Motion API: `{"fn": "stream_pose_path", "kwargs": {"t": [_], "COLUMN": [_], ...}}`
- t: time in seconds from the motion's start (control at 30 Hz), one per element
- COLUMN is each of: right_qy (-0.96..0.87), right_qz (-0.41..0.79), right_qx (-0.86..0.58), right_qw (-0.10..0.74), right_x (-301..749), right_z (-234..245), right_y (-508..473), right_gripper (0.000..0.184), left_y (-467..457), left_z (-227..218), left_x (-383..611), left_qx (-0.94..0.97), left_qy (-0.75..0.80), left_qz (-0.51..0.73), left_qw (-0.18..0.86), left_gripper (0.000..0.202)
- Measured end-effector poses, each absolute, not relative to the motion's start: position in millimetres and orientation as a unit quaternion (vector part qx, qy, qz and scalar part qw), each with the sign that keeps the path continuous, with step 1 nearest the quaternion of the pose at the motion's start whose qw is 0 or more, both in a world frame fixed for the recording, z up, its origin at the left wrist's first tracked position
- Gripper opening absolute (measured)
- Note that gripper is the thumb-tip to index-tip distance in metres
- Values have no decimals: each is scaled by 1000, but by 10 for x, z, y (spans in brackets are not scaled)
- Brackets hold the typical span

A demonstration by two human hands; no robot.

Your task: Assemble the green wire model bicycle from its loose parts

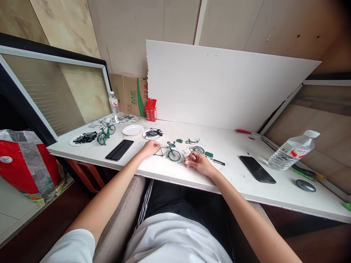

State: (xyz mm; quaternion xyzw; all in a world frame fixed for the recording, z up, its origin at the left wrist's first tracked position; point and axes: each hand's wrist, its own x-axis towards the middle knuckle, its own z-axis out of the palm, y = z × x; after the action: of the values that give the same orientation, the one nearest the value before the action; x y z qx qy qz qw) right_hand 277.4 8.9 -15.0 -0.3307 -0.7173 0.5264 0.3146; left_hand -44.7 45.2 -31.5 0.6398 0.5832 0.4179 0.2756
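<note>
A small green model bicycle (173,155), with its front wheel and handlebar on but no rear wheel visible, is just above the white tabletop between my hands. My left hand (151,148) has its fingers closed on the rear end of the frame. To the right, my right hand (197,163) is closed in a pinch; what sits in its fingers is too small to name. Beyond it lie a loose wheel (197,149), a green piece (208,155) and a dark handlebar-like part (192,141). A black thin tool (219,162) rests right of that hand.
An assembled green model bicycle (106,133) stands at left beside plates of black parts (85,138) (153,133). Two phones (120,150) (257,169) lie on the table. A tilted water bottle (293,151) and a dark round object (305,185) are at right. A red box (151,109) stands behind.
</note>
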Motion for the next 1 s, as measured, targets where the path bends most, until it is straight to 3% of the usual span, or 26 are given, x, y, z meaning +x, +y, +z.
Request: {"fn": "stream_pose_path", "kwargs": {"t": [0.37,0.6,0.83,1.0], "right_qy": [-717,-686,-598,-610], "right_qz": [524,528,589,546], "right_qx": [-329,-346,-296,-320], "right_qw": [322,362,455,477], "right_x": [2778,2764,2740,2680], "right_z": [-153,-82,22,10], "right_y": [71,10,-58,-61], "right_gripper": [65,64,65,62], "left_y": [322,350,288,179], "left_z": [-124,-207,-160,-232], "left_x": [-536,-369,-24,155], "left_qx": [502,384,281,278], "left_qy": [474,390,360,330], "left_qz": [414,510,573,591], "left_qw": [593,663,681,681], "left_gripper": [32,11,14,10]}}
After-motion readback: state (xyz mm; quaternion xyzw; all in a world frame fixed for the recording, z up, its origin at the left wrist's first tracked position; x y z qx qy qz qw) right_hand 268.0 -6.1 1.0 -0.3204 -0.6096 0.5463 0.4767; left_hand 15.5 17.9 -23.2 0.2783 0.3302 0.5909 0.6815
